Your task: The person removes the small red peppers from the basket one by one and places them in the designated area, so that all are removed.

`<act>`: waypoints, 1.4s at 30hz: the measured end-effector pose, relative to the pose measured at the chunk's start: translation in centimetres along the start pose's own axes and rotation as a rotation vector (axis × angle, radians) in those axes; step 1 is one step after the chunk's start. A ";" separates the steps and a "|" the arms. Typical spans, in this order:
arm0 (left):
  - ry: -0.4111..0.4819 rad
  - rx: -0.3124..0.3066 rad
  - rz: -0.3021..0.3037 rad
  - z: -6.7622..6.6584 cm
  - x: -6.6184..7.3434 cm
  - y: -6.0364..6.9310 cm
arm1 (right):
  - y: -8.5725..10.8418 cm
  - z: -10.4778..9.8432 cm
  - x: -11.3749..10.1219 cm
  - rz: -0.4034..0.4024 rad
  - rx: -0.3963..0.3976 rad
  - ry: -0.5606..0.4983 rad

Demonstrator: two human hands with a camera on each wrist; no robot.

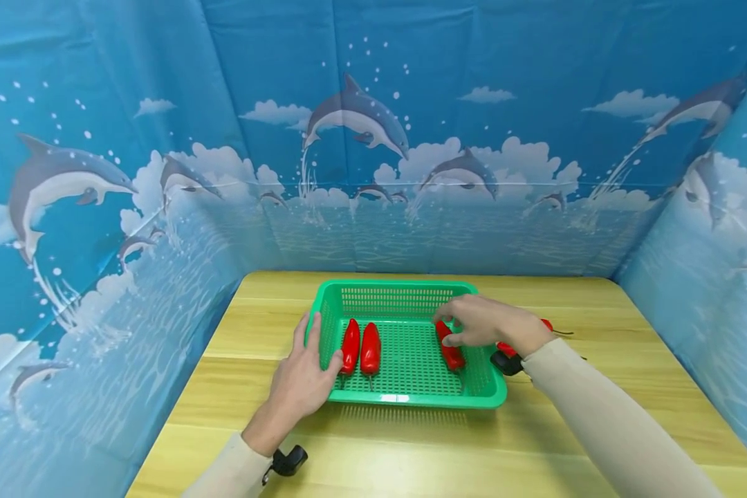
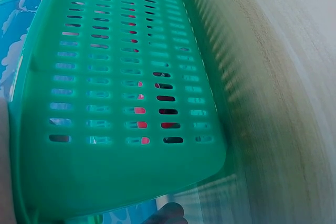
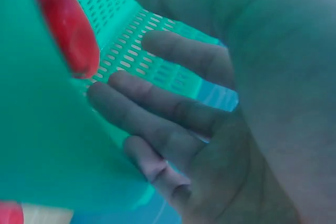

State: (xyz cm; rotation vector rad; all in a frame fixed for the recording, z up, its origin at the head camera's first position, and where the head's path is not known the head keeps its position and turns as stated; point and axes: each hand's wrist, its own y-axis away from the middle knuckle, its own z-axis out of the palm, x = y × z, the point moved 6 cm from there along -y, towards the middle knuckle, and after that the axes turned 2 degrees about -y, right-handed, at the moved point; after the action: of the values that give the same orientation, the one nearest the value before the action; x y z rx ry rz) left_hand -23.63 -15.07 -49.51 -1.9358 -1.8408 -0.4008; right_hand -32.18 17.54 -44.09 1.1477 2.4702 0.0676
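Observation:
A green plastic basket (image 1: 404,400) with slotted walls stands on the table. In it lie three red chili peppers: two side by side at the left, a left one (image 1: 351,346) and its neighbour (image 1: 370,349), and one at the right (image 1: 452,354). My left hand (image 1: 305,377) holds the basket's left rim, thumb on the inner side. My right hand (image 1: 479,321) reaches over the right pepper, partly covering it in the head view. In the right wrist view its fingers (image 3: 152,121) are spread, holding nothing, with a pepper (image 3: 71,30) beyond the fingertips.
More red peppers (image 1: 505,349) lie on the wooden table (image 1: 411,456) right of the basket, partly hidden by the right wrist. A blue dolphin-print curtain (image 1: 361,228) rises behind and beside the table. Each wrist wears a small black device (image 1: 289,460).

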 end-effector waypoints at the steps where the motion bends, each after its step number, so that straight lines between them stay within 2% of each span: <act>1: -0.001 -0.001 -0.002 0.0 0.0 0.0 | -0.3 0.2 -0.1 0.003 -0.022 0.006; 6: -0.001 -0.008 -0.010 0.1 -0.2 0.1 | -1.3 1.0 -0.6 0.036 -0.110 0.003; 9: 0.002 -0.010 -0.008 0.1 -0.3 0.1 | -1.8 1.3 -1.0 0.013 -0.137 -0.036; 14: -0.007 -0.005 -0.013 -0.1 -0.3 0.1 | -2.8 1.2 -1.7 -0.080 -0.153 -0.171; 18: -0.007 -0.004 -0.012 -0.1 -0.2 0.0 | -3.5 1.1 -1.5 -0.077 -0.136 -0.220; 23: 0.002 -0.013 -0.017 0.1 -0.1 0.1 | -4.1 1.4 -0.7 -0.013 -0.123 -0.162; 28: 0.002 -0.015 -0.021 0.1 0.0 0.0 | -4.5 2.1 -0.4 0.056 -0.171 -0.103; 33: -0.004 -0.013 -0.019 0.0 0.0 -0.1 | -5.3 2.9 -1.1 0.028 -0.201 -0.102; 38: -0.005 -0.013 -0.019 0.1 0.1 -0.2 | -5.8 3.6 -2.0 0.003 -0.235 -0.172; 42: -0.002 -0.009 -0.018 0.1 0.1 -0.2 | -6.0 3.9 -2.7 -0.015 -0.247 -0.181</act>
State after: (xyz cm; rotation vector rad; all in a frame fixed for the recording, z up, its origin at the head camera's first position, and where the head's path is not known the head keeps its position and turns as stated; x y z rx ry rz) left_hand -23.79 -14.91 -49.46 -1.9284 -1.8620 -0.4135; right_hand -33.43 11.06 -48.02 0.9844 2.2382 0.2464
